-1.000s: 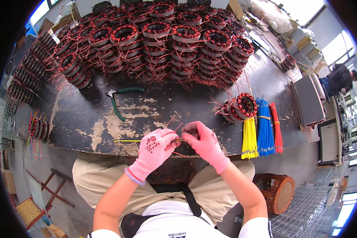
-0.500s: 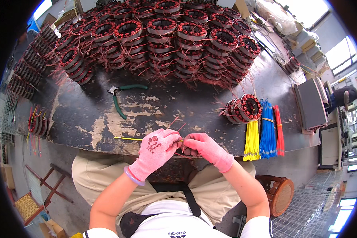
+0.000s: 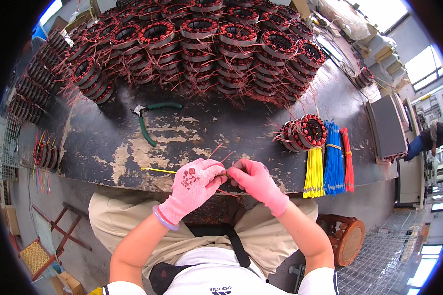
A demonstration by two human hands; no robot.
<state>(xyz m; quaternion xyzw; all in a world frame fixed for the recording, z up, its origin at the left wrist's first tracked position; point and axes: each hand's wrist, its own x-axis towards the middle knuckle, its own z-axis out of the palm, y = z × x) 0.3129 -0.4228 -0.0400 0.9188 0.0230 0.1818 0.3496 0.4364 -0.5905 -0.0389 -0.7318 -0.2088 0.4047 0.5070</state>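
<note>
left hand (image 3: 194, 183): pink knit glove; fingers closed around a yellow wire (image 3: 158, 170) whose free end sticks out to the person's left over the bench edge
right hand (image 3: 255, 180): pink glove; fingertips pinched shut on thin copper leads (image 3: 220, 159) right where the two hands meet; what sits under the hands I cannot tell, it is hidden
work location: at the near edge of the black workbench (image 3: 108, 152), above the lap; both hands touching each other
risk, leads: copper strands look fine and springy; a hard pull or twist likely snaps one or slips it out of the pinch
risk, wire: yellow wire overhangs the edge; loose grip and it probably drops to the floor
risk, gloves: knit fabric may snag on stray strand ends; poor feel on thin wire
risk, clutter: stator stack (image 3: 202, 44) trails loose red leads toward the work zone; a sleeve or elbow could drag one
count, hands: 2, both gloved
count, cutters: 1 pair, green-handled pliers (image 3: 150, 120), lying well apart from the hands, jaws away from the person
count, wire bundles: 3; yellow bundle (image 3: 314, 167), blue bundle (image 3: 333, 162), red bundle (image 3: 348, 160), side by side at right, hanging over the edge
count, nearby stators: about 2 to 3 leaning together (image 3: 305, 132) just beside the bundles; exact number unclear
count, rear pile: dozens of wound stators; too many and too overlapped to count
count, stool: 1 round wooden stool (image 3: 347, 238) at lower right
</note>
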